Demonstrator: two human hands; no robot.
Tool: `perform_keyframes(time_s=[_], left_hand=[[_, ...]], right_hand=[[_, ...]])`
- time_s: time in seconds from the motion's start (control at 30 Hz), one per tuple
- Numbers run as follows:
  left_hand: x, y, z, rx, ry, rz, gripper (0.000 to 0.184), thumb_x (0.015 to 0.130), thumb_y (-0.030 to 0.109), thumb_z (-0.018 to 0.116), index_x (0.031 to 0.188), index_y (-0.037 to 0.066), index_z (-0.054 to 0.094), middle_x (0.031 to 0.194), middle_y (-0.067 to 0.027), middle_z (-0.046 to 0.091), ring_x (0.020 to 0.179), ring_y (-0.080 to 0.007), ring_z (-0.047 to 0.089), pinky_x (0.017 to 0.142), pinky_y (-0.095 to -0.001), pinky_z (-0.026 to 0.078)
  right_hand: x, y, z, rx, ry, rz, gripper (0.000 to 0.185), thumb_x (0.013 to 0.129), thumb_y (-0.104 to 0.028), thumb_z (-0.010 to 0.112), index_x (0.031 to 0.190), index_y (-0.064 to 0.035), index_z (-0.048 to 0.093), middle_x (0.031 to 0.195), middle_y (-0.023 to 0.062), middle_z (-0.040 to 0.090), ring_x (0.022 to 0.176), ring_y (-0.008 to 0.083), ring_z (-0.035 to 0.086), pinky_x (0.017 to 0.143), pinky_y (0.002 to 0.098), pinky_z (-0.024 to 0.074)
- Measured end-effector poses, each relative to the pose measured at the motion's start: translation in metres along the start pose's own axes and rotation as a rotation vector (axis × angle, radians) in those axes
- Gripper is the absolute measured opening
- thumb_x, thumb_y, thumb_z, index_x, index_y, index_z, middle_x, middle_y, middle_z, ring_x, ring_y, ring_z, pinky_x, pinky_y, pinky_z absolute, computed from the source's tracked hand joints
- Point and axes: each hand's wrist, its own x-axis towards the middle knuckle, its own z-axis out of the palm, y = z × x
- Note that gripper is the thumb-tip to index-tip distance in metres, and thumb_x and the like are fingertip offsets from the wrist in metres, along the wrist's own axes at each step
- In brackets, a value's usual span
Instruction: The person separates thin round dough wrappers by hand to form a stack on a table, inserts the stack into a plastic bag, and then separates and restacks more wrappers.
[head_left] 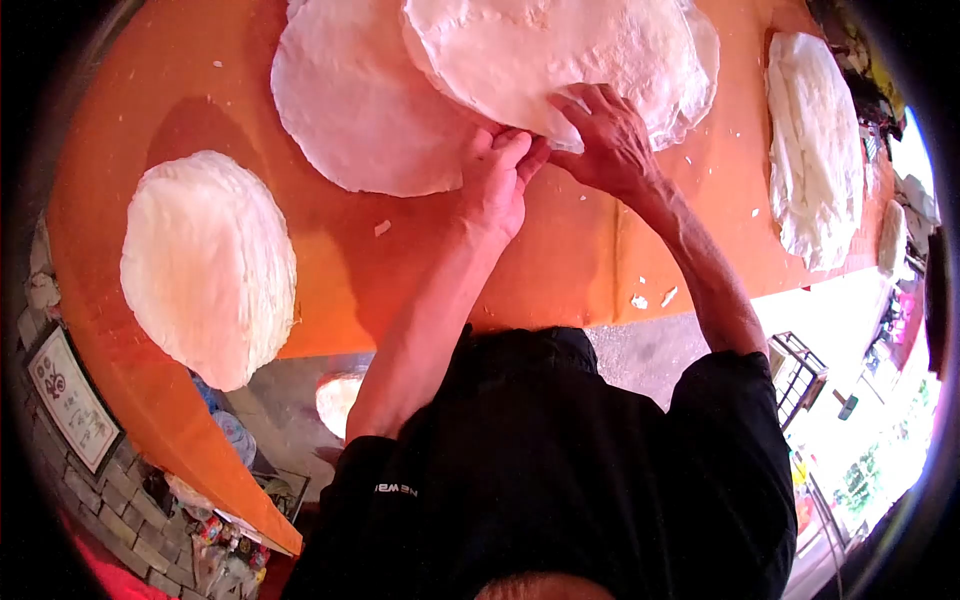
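Observation:
On the orange table lies a stack of large, thin, white round sheets, like dough sheets (570, 60), with a ragged front edge. My left hand (495, 185) has its thumb and fingers pressed together at this edge, pinching it. My right hand (608, 140) lies beside it, fingers spread and bent over the top sheet, thumb just off the edge near my left fingertips. Another pale round sheet (360, 125) sticks out from under the stack on the left, its surface smoother. How many layers my left fingers hold is hidden.
A thick pile of white round sheets (205, 265) sits at the table's left, and a folded pile (815, 150) at its right. Small white scraps (640, 301) dot the orange tabletop (540, 270). The table's front edge runs close to my body. A framed sign (72, 398) is at the lower left.

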Motion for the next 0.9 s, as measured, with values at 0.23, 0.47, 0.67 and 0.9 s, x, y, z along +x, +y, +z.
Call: perform_keyframes(time_s=[0.23, 0.47, 0.67, 0.9], left_hand=[[0.009, 0.006, 0.009, -0.066, -0.109, 0.081, 0.018, 0.09, 0.006, 0.055, 0.107, 0.001, 0.052, 0.104, -0.0123, 0.062, 0.092, -0.0233, 0.063, 0.087, -0.0368, 0.053], [-0.019, 0.017, -0.024, 0.232, 0.091, -0.095, 0.023, 0.094, 0.011, 0.052, 0.112, -0.002, 0.049, 0.103, -0.0146, 0.061, 0.092, -0.0256, 0.064, 0.084, -0.0355, 0.054], [-0.018, 0.011, -0.032, 0.166, 0.087, -0.131, 0.029, 0.093, 0.011, 0.053, 0.117, -0.004, 0.047, 0.107, -0.0162, 0.061, 0.095, -0.0259, 0.064, 0.085, -0.035, 0.054], [-0.013, -0.01, -0.026, -0.03, 0.032, -0.139, 0.009, 0.092, 0.011, 0.057, 0.099, 0.005, 0.058, 0.095, -0.0078, 0.066, 0.094, -0.0215, 0.065, 0.085, -0.0359, 0.054]], right_hand=[[0.005, 0.01, 0.025, -0.131, 0.075, 0.03, 0.038, 0.072, -0.01, 0.068, 0.109, -0.0104, 0.064, 0.1, 0.0057, 0.063, 0.094, 0.0272, 0.059, 0.076, 0.0393, 0.0497], [0.086, 0.02, -0.136, -0.532, 0.217, 0.24, 0.01, 0.085, -0.01, 0.063, 0.092, -0.0028, 0.063, 0.077, 0.008, 0.065, 0.051, 0.0197, 0.059, 0.044, 0.0316, 0.051], [0.054, 0.024, -0.075, -0.506, 0.112, -0.078, 0.007, 0.078, -0.007, 0.058, 0.081, -0.0106, 0.063, 0.074, 0.0065, 0.065, 0.063, 0.0232, 0.064, 0.051, 0.0371, 0.0491], [0.017, 0.018, -0.009, -0.135, -0.095, 0.035, 0.013, 0.075, -0.005, 0.06, 0.086, -0.0075, 0.066, 0.081, 0.0092, 0.064, 0.079, 0.0276, 0.064, 0.064, 0.0382, 0.053]])
